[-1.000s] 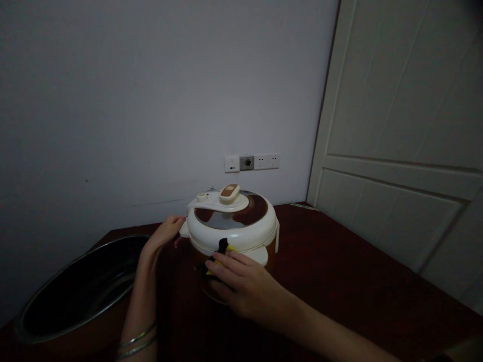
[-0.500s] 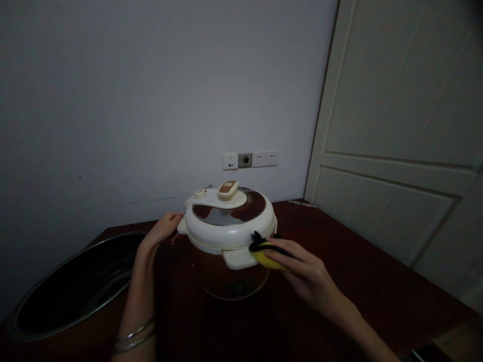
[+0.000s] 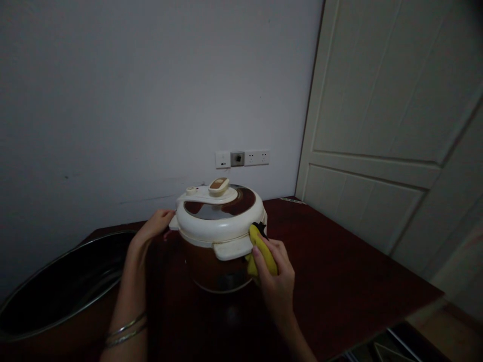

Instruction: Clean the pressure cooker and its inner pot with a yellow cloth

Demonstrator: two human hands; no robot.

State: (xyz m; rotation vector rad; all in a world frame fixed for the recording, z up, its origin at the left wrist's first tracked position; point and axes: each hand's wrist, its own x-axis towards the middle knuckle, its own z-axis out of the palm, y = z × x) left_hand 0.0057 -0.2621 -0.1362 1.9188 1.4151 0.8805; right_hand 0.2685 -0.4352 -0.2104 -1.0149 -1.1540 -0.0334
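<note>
A round electric pressure cooker (image 3: 221, 226), with a white rim and lid arm, a brown lid handle and a brown body, stands upright on the dark red table. My left hand (image 3: 156, 222) is at its far left side, closed about the small white side handle (image 3: 174, 222); part of the fingers is hidden there. Folded in my right hand (image 3: 279, 271) is a yellow and black cloth (image 3: 264, 256), pressed to the cooker's right side beside the white front handle (image 3: 232, 248). Thumb and fingers squeeze the cloth.
A large dark pot (image 3: 64, 286) with a shiny rim stands at the left, close to my left forearm. Behind the cooker are wall sockets (image 3: 242, 159). A white panelled door (image 3: 362, 151) is at the right. The table's edge (image 3: 385, 329) runs along the lower right.
My right hand has turned more upright, and the cloth has swung with it against the cooker's right side, showing more yellow. The view has shifted slightly right. My left hand stays at the cooker.
</note>
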